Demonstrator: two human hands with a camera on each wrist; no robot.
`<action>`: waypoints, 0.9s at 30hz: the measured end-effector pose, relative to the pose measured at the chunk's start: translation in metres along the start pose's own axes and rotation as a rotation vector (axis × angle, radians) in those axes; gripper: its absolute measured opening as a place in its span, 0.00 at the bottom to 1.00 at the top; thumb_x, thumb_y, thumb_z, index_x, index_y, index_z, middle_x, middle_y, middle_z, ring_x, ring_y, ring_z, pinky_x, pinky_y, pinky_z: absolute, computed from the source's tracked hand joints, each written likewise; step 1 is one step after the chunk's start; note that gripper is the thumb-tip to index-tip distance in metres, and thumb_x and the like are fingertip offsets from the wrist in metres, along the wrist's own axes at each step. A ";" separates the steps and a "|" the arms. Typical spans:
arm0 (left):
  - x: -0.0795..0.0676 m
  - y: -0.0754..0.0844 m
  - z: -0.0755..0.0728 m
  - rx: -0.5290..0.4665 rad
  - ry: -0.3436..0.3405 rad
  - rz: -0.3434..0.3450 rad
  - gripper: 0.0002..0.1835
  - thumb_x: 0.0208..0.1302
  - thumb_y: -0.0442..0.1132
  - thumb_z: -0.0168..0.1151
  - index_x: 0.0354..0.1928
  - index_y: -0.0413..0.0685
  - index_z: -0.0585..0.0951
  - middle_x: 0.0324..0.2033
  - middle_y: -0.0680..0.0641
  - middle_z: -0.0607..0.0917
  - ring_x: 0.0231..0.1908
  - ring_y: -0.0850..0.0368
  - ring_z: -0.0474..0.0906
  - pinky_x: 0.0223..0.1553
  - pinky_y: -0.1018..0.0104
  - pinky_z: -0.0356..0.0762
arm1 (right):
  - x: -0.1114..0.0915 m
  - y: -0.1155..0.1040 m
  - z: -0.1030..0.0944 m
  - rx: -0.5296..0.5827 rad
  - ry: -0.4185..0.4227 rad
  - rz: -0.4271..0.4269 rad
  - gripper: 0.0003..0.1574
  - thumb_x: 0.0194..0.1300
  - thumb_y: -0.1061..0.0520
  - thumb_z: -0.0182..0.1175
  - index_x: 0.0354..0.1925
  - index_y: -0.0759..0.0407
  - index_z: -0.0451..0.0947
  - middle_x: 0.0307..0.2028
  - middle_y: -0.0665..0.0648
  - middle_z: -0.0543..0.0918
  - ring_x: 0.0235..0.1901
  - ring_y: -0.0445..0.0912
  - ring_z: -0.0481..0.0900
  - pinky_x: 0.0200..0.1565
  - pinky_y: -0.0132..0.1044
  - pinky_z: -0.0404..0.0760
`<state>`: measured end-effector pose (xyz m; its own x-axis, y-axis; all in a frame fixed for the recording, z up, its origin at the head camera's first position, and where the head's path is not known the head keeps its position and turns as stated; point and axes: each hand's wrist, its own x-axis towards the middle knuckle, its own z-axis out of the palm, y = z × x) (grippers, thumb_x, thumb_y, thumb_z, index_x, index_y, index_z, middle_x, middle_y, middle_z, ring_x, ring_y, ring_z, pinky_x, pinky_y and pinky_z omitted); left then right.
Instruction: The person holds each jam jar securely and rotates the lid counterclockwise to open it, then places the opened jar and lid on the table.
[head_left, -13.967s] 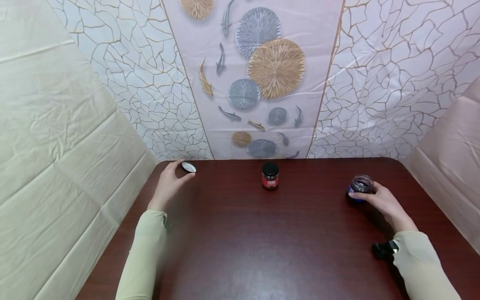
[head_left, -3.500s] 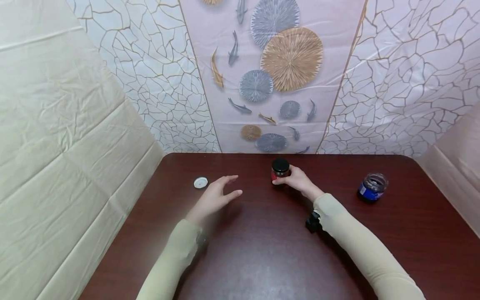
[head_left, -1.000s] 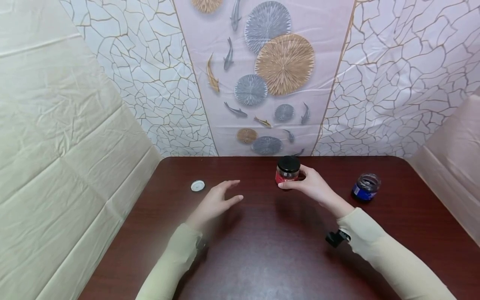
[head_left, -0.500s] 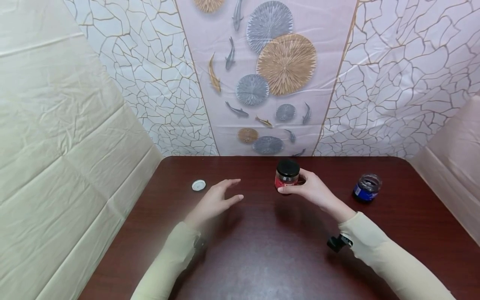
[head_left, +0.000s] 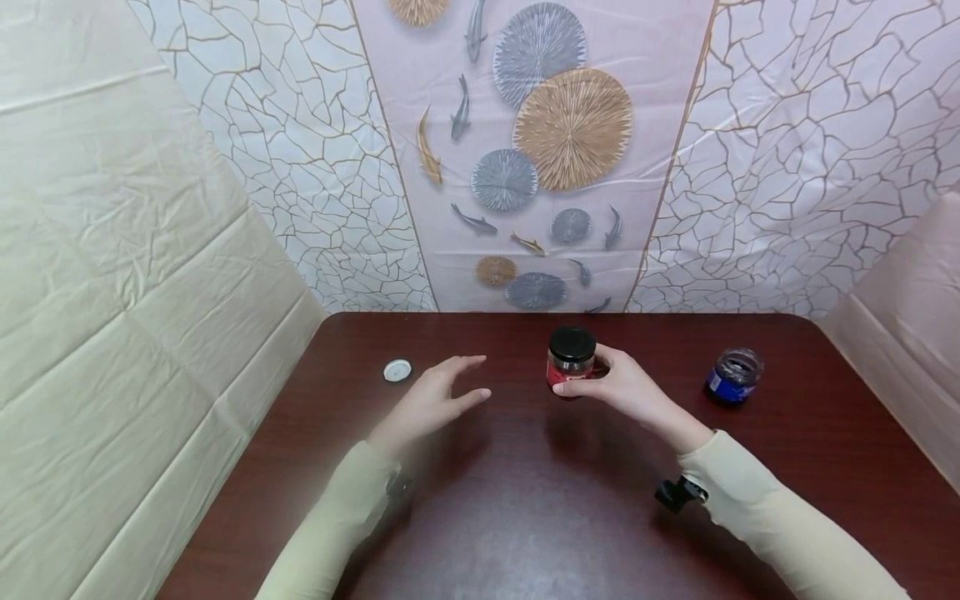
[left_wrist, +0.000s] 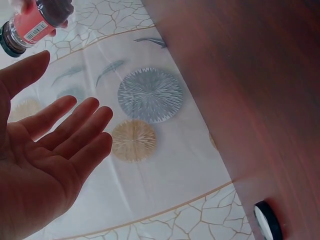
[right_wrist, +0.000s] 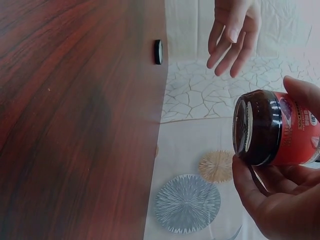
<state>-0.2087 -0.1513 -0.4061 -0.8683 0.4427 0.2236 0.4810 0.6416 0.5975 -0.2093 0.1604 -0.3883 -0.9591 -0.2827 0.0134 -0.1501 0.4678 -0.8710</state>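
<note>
A glass jar (head_left: 572,357) with a black lid and a red label is held off the table, gripped between the thumb and fingers of my right hand (head_left: 630,390). In the right wrist view the dark bottom of this jar (right_wrist: 257,127) faces the camera. My left hand (head_left: 427,407) hovers to the left of the jar, fingers spread and relaxed, touching nothing. Its palm shows in the left wrist view, with the red-label jar (left_wrist: 32,25) beyond the thumb. Left of that hand a loose lid (head_left: 397,371) lies with its white inside up.
An uncapped glass jar (head_left: 733,376) with a blue label stands at the right of the dark red-brown table (head_left: 510,500). A patterned cloth (head_left: 525,167) hangs behind the table's far edge. Pale cloth (head_left: 135,292) borders the left side.
Earlier the left hand put down the lid and the right hand let go of the blue-label jar. The right hand has since lifted the red-label jar, lately shifting it slightly nearer and left.
</note>
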 end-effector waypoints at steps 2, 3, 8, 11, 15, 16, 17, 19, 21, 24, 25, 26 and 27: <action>0.000 0.002 -0.001 0.003 0.002 0.006 0.31 0.68 0.51 0.66 0.69 0.45 0.74 0.64 0.48 0.78 0.66 0.53 0.71 0.67 0.56 0.67 | -0.001 0.000 0.000 -0.007 -0.002 0.000 0.41 0.55 0.40 0.76 0.61 0.56 0.77 0.51 0.58 0.84 0.50 0.51 0.79 0.51 0.45 0.77; 0.000 0.003 -0.001 0.002 0.003 0.010 0.31 0.68 0.51 0.66 0.69 0.45 0.74 0.64 0.48 0.78 0.66 0.53 0.71 0.67 0.56 0.67 | -0.002 0.000 0.001 -0.012 -0.003 0.000 0.41 0.54 0.39 0.76 0.61 0.56 0.77 0.51 0.58 0.84 0.50 0.51 0.80 0.51 0.45 0.77; 0.001 0.008 -0.004 0.007 0.008 0.028 0.30 0.68 0.50 0.66 0.69 0.46 0.74 0.64 0.49 0.78 0.66 0.55 0.71 0.67 0.57 0.67 | -0.005 0.000 0.002 -0.027 -0.010 0.004 0.42 0.54 0.38 0.75 0.62 0.55 0.76 0.52 0.58 0.83 0.51 0.51 0.78 0.50 0.45 0.77; 0.001 0.011 -0.006 0.020 0.010 0.046 0.30 0.68 0.52 0.66 0.69 0.48 0.74 0.64 0.50 0.78 0.66 0.56 0.70 0.67 0.57 0.67 | -0.007 -0.001 0.002 -0.028 -0.017 0.006 0.42 0.55 0.38 0.75 0.62 0.55 0.76 0.52 0.58 0.83 0.51 0.51 0.79 0.49 0.44 0.77; 0.002 0.015 -0.013 0.025 0.011 0.057 0.31 0.68 0.53 0.65 0.69 0.47 0.74 0.65 0.51 0.77 0.67 0.57 0.70 0.67 0.58 0.67 | -0.010 -0.001 0.004 -0.015 -0.029 0.006 0.41 0.55 0.39 0.75 0.62 0.55 0.76 0.51 0.58 0.83 0.49 0.51 0.79 0.48 0.43 0.78; 0.003 0.017 -0.014 0.026 0.011 0.060 0.31 0.68 0.53 0.65 0.69 0.47 0.74 0.65 0.51 0.77 0.67 0.57 0.70 0.67 0.58 0.67 | -0.010 -0.001 0.004 -0.012 -0.032 0.005 0.41 0.55 0.39 0.75 0.62 0.55 0.76 0.51 0.58 0.83 0.49 0.51 0.79 0.48 0.43 0.78; 0.003 0.018 -0.016 0.030 0.012 0.062 0.31 0.68 0.53 0.65 0.69 0.48 0.74 0.65 0.51 0.77 0.67 0.57 0.70 0.67 0.58 0.67 | -0.011 -0.002 0.004 -0.009 -0.034 0.003 0.41 0.55 0.39 0.75 0.62 0.55 0.76 0.51 0.58 0.83 0.49 0.51 0.79 0.48 0.43 0.78; 0.005 0.020 -0.020 0.045 0.019 0.078 0.31 0.68 0.53 0.66 0.69 0.48 0.74 0.64 0.51 0.77 0.66 0.57 0.70 0.67 0.58 0.67 | -0.011 -0.002 0.004 -0.004 -0.035 -0.001 0.41 0.56 0.40 0.75 0.62 0.55 0.76 0.51 0.57 0.83 0.49 0.51 0.79 0.48 0.43 0.78; 0.006 0.023 -0.024 0.056 0.024 0.096 0.31 0.68 0.53 0.66 0.69 0.48 0.74 0.64 0.51 0.78 0.66 0.57 0.71 0.67 0.58 0.67 | -0.012 -0.002 0.005 -0.001 -0.037 -0.006 0.41 0.56 0.40 0.75 0.62 0.55 0.76 0.51 0.57 0.84 0.49 0.51 0.79 0.48 0.43 0.79; 0.007 0.027 -0.028 0.071 0.035 0.131 0.31 0.68 0.53 0.66 0.69 0.50 0.74 0.63 0.52 0.78 0.65 0.59 0.71 0.66 0.60 0.68 | -0.013 -0.002 0.005 0.001 -0.037 -0.014 0.40 0.56 0.41 0.75 0.62 0.55 0.76 0.50 0.57 0.84 0.48 0.52 0.80 0.47 0.43 0.79; 0.008 0.028 -0.030 0.073 0.037 0.143 0.31 0.68 0.53 0.66 0.69 0.50 0.74 0.63 0.52 0.78 0.64 0.60 0.71 0.66 0.60 0.68 | -0.013 -0.002 0.005 -0.001 -0.036 -0.017 0.40 0.55 0.41 0.75 0.62 0.55 0.77 0.50 0.57 0.84 0.47 0.52 0.80 0.47 0.43 0.79; 0.008 0.030 -0.031 0.073 0.040 0.154 0.31 0.68 0.53 0.66 0.69 0.51 0.74 0.63 0.52 0.77 0.64 0.60 0.71 0.66 0.61 0.68 | -0.013 -0.002 0.005 0.000 -0.035 -0.019 0.40 0.55 0.41 0.75 0.61 0.55 0.77 0.49 0.57 0.84 0.47 0.52 0.81 0.47 0.43 0.79; 0.008 0.031 -0.032 0.075 0.046 0.168 0.31 0.68 0.53 0.66 0.70 0.51 0.73 0.64 0.52 0.77 0.64 0.60 0.71 0.66 0.61 0.68 | -0.013 -0.001 0.006 -0.002 -0.034 -0.021 0.40 0.55 0.41 0.75 0.61 0.55 0.77 0.49 0.57 0.85 0.47 0.52 0.81 0.47 0.43 0.79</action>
<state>-0.2051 -0.1477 -0.3616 -0.7785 0.5200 0.3514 0.6262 0.6065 0.4900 -0.1956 0.1588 -0.3902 -0.9470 -0.3209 0.0155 -0.1710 0.4627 -0.8699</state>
